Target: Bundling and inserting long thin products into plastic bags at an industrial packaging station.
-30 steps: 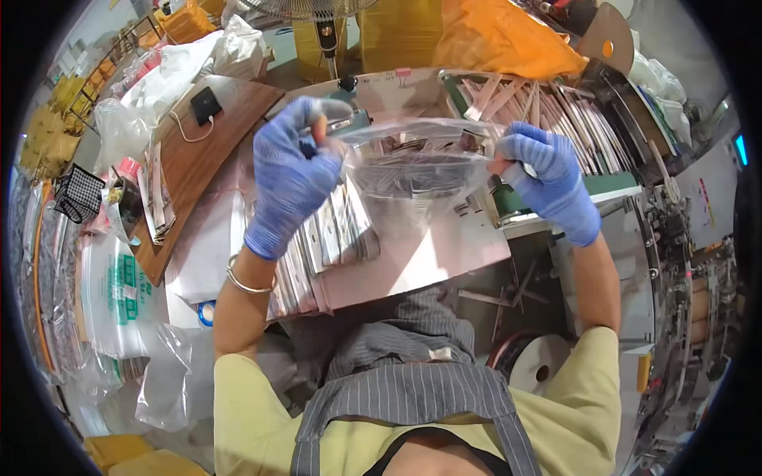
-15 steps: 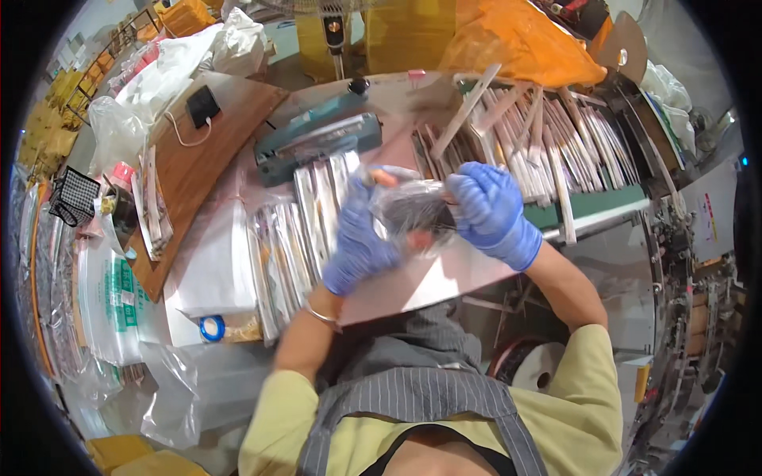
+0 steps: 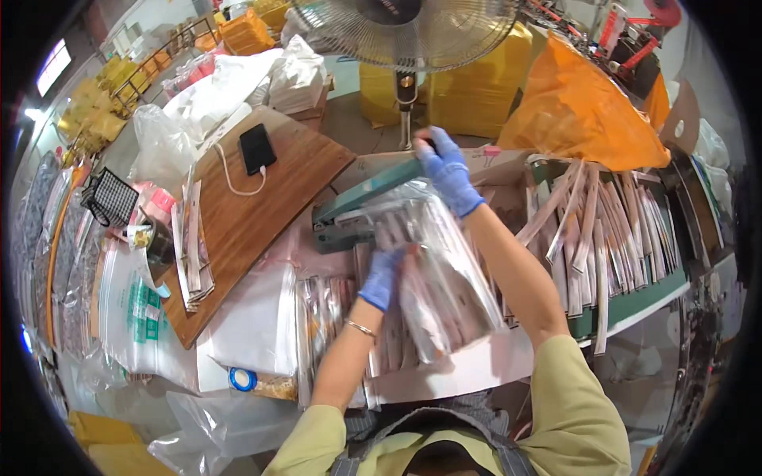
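My right hand [image 3: 451, 173], in a blue glove, is closed round the black knob at the end of the raised lever of a green bar heat sealer [image 3: 369, 193]. A clear plastic bag [image 3: 448, 285] with flat contents slants across the table, its far end at the sealer. My left hand [image 3: 381, 279], also gloved and slightly blurred, grips the bag's left side. What lies inside is hard to make out through the glare. Beneath and left of the bag runs a row of flat, clear-wrapped packets [image 3: 324, 317].
Many flat strips [image 3: 627, 238] stand in a green-bottomed tray at right. A wooden board [image 3: 262, 198] at left bears a phone [image 3: 256, 148] on a white cable. Clear bags [image 3: 250, 317] and a blue tape roll [image 3: 242, 379] lie near left. A fan [image 3: 405, 32] stands beyond the table.
My right hand has moved from the held bag to the sealer's lever. The bag now lies lengthwise toward the sealer, with my left hand on it. The view has tilted up, showing the fan.
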Available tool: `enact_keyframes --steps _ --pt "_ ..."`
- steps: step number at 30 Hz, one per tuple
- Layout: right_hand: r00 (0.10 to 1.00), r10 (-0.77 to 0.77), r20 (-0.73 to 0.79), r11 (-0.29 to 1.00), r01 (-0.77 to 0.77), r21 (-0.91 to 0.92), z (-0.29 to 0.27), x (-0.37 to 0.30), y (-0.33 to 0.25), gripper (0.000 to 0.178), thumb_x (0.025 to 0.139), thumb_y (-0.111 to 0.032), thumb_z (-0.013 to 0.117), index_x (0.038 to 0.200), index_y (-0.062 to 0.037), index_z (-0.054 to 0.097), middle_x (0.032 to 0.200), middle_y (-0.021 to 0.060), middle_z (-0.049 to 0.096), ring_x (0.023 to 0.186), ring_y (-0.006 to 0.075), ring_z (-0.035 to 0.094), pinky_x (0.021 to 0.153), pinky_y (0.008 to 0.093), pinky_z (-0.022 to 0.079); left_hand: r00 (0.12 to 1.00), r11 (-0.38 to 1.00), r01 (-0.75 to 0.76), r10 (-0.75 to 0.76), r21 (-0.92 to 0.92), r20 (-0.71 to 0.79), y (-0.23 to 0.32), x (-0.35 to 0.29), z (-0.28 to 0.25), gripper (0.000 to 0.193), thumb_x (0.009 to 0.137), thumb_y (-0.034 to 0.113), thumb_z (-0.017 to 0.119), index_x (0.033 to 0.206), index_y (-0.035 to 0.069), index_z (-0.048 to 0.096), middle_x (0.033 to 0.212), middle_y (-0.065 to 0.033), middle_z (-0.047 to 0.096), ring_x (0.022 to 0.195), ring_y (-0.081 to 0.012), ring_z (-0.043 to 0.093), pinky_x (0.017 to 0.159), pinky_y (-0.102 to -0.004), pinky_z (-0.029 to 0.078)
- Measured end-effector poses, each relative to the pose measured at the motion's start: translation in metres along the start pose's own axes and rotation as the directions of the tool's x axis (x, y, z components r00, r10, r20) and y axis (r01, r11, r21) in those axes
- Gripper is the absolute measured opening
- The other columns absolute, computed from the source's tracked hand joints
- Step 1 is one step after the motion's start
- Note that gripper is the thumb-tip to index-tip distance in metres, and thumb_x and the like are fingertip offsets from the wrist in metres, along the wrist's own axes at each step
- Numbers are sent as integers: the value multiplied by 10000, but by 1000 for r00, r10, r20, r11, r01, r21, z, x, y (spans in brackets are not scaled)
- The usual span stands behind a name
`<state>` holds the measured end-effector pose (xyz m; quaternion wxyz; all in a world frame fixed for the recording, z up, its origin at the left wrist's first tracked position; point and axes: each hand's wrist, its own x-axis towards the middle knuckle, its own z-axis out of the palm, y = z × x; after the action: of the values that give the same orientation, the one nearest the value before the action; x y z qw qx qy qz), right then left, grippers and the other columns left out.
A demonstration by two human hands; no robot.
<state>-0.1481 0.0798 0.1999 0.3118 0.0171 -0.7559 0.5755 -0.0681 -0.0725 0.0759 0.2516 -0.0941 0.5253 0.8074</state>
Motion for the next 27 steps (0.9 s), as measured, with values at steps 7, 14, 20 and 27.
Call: enact_keyframes --steps 7,14,20,27 --pt "919 387 -81 838 -314 446 -31 -33 106 155 811 -103 570 955 -53 599 805 -8 571 713 71 507 662 202 421 986 879 94 -19 467 -164 27 -6 -44 335 583 365 757 617 101 553 588 43 420 518 -90 344 506 -270 300" --pt "926 359 -120 848 -269 457 -17 -39 112 157 809 -102 573 958 -63 602 776 -21 566 705 54 489 649 183 405 977 938 -43 111 343 -180 0 3 -68 491 568 403 768 760 16 535 680 -4 475 585 -113 397 565 -264 354" --pt "929 255 -268 963 -220 154 -34 -75 92 270 796 -117 577 1055 -47 550 880 53 592 778 149 538 711 260 434 810 637 -365 576 679 -105 -5 -60 -23 525 652 213 755 1050 -9 495 884 -73 574 771 -138 511 713 -277 432" --pt "521 735 434 437 -854 284 -61 -228 -1 516 719 -252 699 1101 -3 457 900 67 579 778 150 558 710 264 449 987 990 -76 59 118 147 -23 -107 -30 603 654 119 729 1172 6 441 1025 -53 565 935 -160 530 849 -273 413"
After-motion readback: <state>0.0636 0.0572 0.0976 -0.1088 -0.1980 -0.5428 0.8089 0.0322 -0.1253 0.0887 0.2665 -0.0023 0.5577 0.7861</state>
